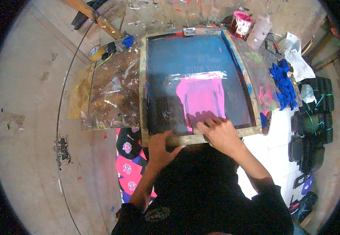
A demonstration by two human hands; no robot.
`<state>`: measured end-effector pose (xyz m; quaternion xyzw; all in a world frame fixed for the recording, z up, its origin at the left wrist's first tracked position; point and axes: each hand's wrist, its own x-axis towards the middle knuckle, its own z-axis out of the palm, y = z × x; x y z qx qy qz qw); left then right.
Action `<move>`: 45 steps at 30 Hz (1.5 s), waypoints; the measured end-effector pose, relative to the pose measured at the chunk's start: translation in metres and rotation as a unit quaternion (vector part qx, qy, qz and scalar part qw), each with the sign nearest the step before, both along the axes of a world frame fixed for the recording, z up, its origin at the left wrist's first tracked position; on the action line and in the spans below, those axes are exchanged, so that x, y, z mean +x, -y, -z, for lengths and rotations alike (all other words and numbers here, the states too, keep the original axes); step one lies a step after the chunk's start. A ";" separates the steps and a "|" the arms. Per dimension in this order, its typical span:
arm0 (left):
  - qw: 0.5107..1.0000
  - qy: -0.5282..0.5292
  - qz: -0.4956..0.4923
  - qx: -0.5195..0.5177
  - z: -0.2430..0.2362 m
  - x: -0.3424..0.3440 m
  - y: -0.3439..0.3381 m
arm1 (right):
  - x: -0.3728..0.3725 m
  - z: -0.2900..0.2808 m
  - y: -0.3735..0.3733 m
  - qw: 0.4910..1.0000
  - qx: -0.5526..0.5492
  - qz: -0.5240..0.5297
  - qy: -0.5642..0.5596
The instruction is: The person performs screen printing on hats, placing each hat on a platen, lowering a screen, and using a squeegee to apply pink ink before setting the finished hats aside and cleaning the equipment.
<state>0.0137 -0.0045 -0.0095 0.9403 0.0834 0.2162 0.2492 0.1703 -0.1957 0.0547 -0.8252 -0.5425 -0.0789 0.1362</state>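
Note:
A screen-printing frame (143, 94) with wooden bars lies in front of me, its mesh blue at the far part and dark toward me. Pink ink (203, 96) covers a patch in the middle of the mesh. At the near bar, my left hand (162, 150) grips the frame's edge, thumb apart from the fingers. My right hand (219, 135) is closed over the near end of the pink patch, fingers curled downward. What it holds, if anything, is hidden beneath the fingers. A metal hinge clamp (189, 31) sits at the frame's far bar.
Beyond the frame's right corner stand a pink-rimmed ink tub (242, 24) and a cloudy plastic bottle (259, 31). Blue crumpled cloth (283, 84) lies at the right. A tape roll (96, 53) is at the left. Printed pink pieces (127, 168) lie below left; dark bundles (314, 125) sit right.

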 end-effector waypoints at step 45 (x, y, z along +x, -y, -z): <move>0.999 -0.032 0.025 -0.018 0.000 0.000 -0.004 | 0.025 0.004 -0.018 1.000 0.018 -0.006 0.003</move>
